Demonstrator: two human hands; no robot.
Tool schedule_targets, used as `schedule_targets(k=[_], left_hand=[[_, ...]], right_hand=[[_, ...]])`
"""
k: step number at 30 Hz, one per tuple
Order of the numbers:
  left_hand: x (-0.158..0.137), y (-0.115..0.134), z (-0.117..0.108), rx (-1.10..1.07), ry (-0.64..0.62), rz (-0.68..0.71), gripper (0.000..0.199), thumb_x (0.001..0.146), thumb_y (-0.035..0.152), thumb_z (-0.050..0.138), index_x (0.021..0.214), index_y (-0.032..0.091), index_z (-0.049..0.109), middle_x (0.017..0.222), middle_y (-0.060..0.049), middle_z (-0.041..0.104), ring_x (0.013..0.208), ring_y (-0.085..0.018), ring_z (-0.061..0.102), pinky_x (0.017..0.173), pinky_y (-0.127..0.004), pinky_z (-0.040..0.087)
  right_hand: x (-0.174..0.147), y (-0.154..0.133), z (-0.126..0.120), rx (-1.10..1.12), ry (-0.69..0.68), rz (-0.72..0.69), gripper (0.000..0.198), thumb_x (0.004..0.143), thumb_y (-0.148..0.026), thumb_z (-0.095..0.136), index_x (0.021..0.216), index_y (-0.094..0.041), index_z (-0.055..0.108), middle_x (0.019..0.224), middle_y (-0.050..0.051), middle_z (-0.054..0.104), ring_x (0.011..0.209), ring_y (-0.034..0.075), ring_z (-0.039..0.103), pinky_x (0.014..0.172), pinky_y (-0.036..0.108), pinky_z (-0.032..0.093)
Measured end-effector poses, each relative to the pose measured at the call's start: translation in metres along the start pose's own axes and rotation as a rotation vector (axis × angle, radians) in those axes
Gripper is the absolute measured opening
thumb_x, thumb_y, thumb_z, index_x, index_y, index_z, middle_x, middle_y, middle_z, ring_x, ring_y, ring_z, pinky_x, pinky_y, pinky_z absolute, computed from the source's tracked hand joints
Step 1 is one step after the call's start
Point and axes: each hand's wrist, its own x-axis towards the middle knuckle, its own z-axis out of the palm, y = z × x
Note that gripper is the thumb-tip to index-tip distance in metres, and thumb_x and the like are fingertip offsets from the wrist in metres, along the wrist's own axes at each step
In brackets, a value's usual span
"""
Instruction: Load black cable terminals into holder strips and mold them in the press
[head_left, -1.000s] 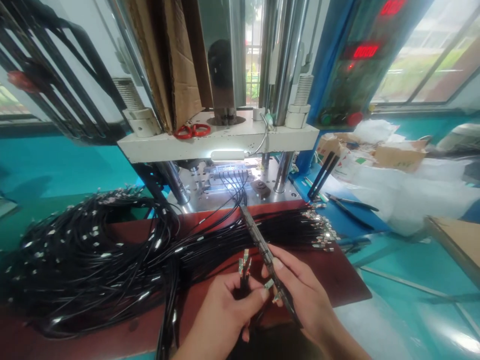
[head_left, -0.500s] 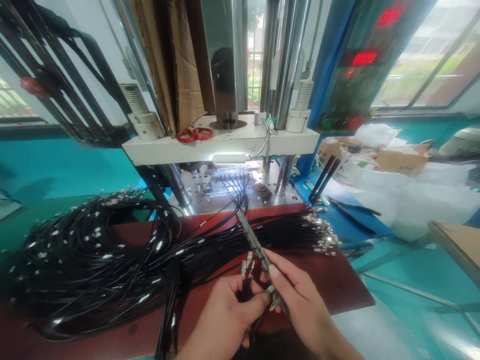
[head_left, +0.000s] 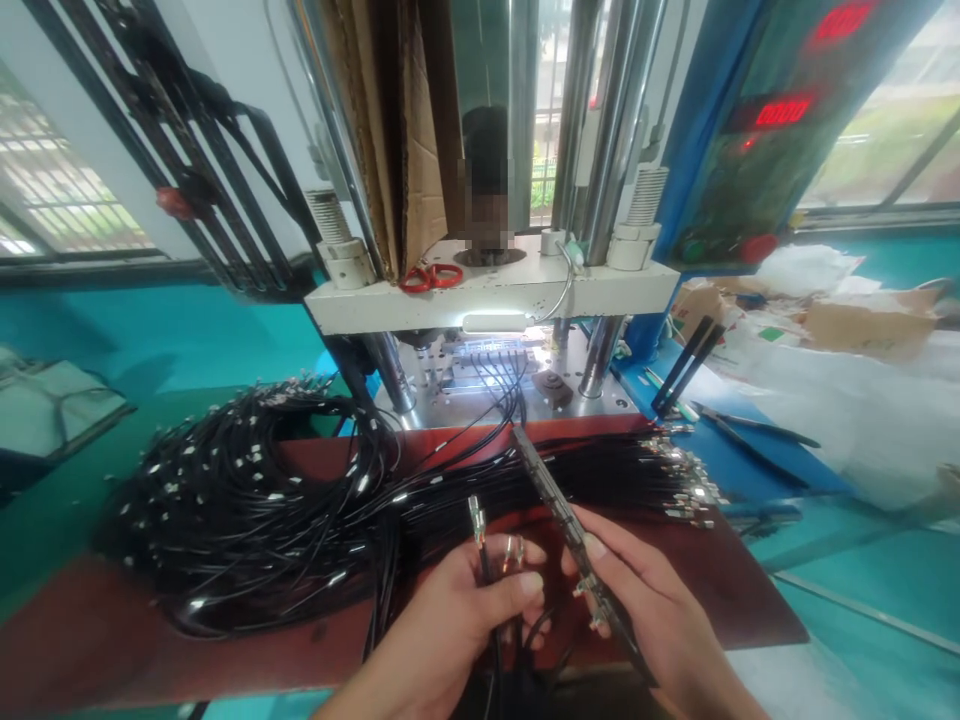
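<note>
Above the reddish-brown counter point(head_left: 746, 603), the left hand point(head_left: 466, 606) holds thin black metal-tipped cables point(head_left: 486, 564), likely light, limp and best pinched just behind the tips point(head_left: 477, 518), while the right hand point(head_left: 646, 582) grips a narrow dark bar point(head_left: 550, 488), seemingly stiff.

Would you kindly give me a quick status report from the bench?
Left hand: holding metal-tipped cables. Right hand: gripping dark bar. Black wire pile spread just beyond both hands.

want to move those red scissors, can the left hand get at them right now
Probably not freely: the left hand holds black cables, though nothing visibly covers the red scissors handles on the white plate.
</note>
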Motion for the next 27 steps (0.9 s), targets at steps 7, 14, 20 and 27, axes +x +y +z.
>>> schedule_targets(k=[7, 14, 20, 27], left_hand=[[-0.001, -0.006, -0.005, -0.059, 0.037, 0.094, 0.032, 0.074, 0.021, 0.072, 0.101, 0.014, 0.058, 0.074, -0.001, 0.06, 0.063, -0.01, 0.054, 0.064, -0.024, 0.042], [0.007, -0.012, -0.012, -0.162, -0.103, 0.116, 0.03, 0.083, 0.03, 0.063, 0.107, 0.016, 0.051, 0.071, -0.004, 0.06, 0.061, -0.013, 0.054, 0.056, -0.025, 0.038], [0.009, -0.01, -0.011, -0.221, -0.053, 0.101, 0.024, 0.084, 0.025, 0.063, 0.103, 0.014, 0.055, 0.075, -0.003, 0.06, 0.064, -0.011, 0.057, 0.062, -0.025, 0.043], [0.01, -0.014, 0.01, -0.187, 0.088, 0.149, 0.022, 0.079, 0.032, 0.066, 0.089, 0.018, 0.052, 0.054, 0.003, 0.054, 0.043, -0.009, 0.047, 0.045, -0.021, 0.036]], right_hand=[[-0.001, -0.002, 0.004, 0.028, 0.073, 0.046, 0.052, 0.081, -0.052, 0.063, 0.125, -0.025, 0.06, 0.088, 0.004, 0.067, 0.062, 0.012, 0.054, 0.049, 0.022, 0.046], [0.001, 0.003, 0.002, 0.082, 0.065, 0.041, 0.056, 0.079, -0.052, 0.064, 0.126, -0.022, 0.059, 0.084, 0.004, 0.067, 0.063, 0.013, 0.054, 0.048, 0.022, 0.046], [0.003, 0.003, 0.001, 0.077, 0.044, 0.048, 0.058, 0.079, -0.053, 0.064, 0.128, -0.022, 0.058, 0.085, 0.005, 0.067, 0.061, 0.012, 0.052, 0.049, 0.022, 0.046], [-0.006, -0.003, 0.003, -0.012, 0.048, 0.02, 0.052, 0.077, -0.056, 0.062, 0.121, -0.028, 0.065, 0.083, 0.006, 0.07, 0.056, 0.016, 0.059, 0.048, 0.027, 0.048]])
